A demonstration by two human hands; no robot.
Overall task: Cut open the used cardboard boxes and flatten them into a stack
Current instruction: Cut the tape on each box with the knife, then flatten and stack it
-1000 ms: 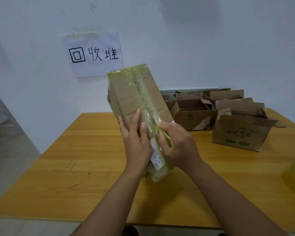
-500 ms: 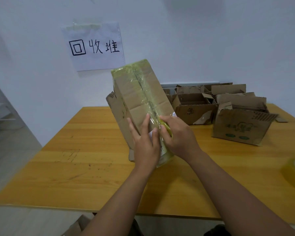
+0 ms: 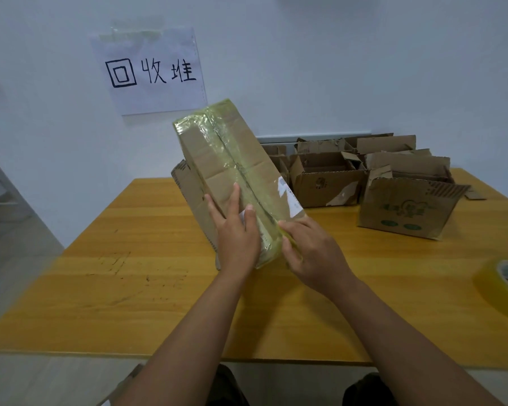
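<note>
A brown cardboard box (image 3: 226, 159), sealed along its middle seam with yellowish clear tape, stands tilted on the wooden table (image 3: 123, 288), top end leaning away to the left. My left hand (image 3: 236, 235) presses flat on its near face, fingers straight beside the seam. My right hand (image 3: 311, 253) grips the box's lower right corner, fingers curled onto the taped end. Something yellowish shows at its fingertips; I cannot tell whether it is tape or a tool.
Several opened cardboard boxes stand at the back right, one (image 3: 323, 183) behind the held box and a larger one (image 3: 405, 206) further right. A roll of clear tape (image 3: 505, 285) lies at the right edge. A handwritten paper sign (image 3: 150, 71) hangs on the wall.
The box has come down from mid-air onto the table. My right hand has slid from the taped seam to the lower right corner. My left hand stays flat on the face.
</note>
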